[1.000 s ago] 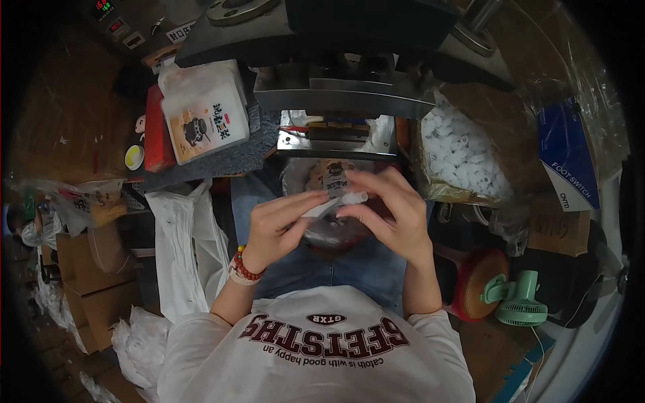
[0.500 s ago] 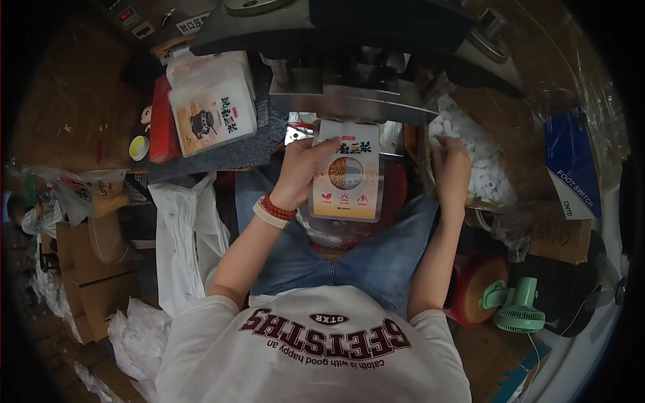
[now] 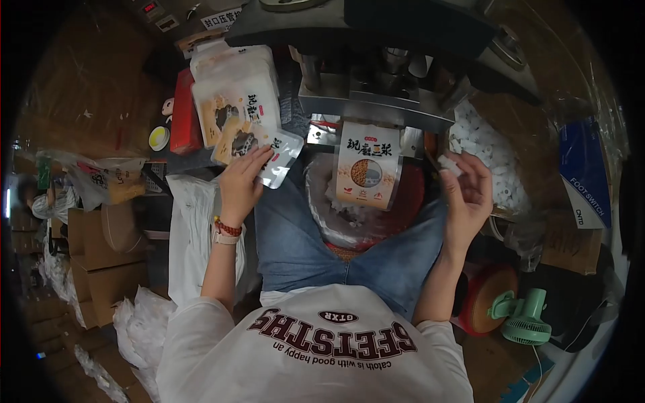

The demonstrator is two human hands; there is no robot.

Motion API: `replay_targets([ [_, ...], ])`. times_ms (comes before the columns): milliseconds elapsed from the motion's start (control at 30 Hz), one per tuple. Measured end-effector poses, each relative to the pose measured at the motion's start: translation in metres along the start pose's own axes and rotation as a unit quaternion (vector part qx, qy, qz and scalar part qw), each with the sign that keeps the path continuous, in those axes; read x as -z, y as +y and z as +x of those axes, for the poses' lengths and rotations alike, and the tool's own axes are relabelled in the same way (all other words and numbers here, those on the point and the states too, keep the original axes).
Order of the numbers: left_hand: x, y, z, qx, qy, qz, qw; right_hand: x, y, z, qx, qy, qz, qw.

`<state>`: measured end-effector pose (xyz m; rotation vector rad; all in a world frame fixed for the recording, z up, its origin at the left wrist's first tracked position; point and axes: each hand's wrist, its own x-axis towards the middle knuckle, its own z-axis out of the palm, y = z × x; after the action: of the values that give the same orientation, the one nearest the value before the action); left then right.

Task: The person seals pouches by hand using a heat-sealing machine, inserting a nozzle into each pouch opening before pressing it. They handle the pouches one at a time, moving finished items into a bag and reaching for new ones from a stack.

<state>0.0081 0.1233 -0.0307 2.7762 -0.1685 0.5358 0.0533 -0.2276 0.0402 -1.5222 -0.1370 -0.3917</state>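
My left hand [image 3: 243,180] grips a printed pouch [image 3: 287,160] by its edge. This pouch lies slanted in front of a stack of similar pouches [image 3: 232,94]. Between the thumb and fingers of my right hand [image 3: 470,191] is a small white plastic piece [image 3: 449,165]. It is raised beside a heap of small white plastic pieces [image 3: 487,151]. Another printed pouch [image 3: 368,181] with a round window hangs by its top edge at the metal front of a machine [image 3: 376,101], and neither hand touches it.
A round tray in clear plastic [image 3: 322,208] with white bits lies between the knees. Left are a red box [image 3: 185,117] and a white bag [image 3: 191,235]. A blue foot-switch box [image 3: 583,174] and a green fan [image 3: 527,322] are on the right.
My left hand left the pouch at the machine, moved left and took hold of another pouch. My right hand came up from the heap holding a white plastic piece. The view shifted slightly.
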Motion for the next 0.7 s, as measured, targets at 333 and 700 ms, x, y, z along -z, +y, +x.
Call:
replay_targets([
  [333, 0.041, 0.098, 0.011, -0.115, 0.061, -0.13, 0.983, -0.06, -0.024, -0.027, 0.309, -0.322, -0.2, 0.872],
  [700, -0.038, 0.128, 0.033, 0.261, -0.165, -0.658, 0.687, -0.022, -0.023, 0.005, 0.176, -0.066, -0.232, 0.954],
])
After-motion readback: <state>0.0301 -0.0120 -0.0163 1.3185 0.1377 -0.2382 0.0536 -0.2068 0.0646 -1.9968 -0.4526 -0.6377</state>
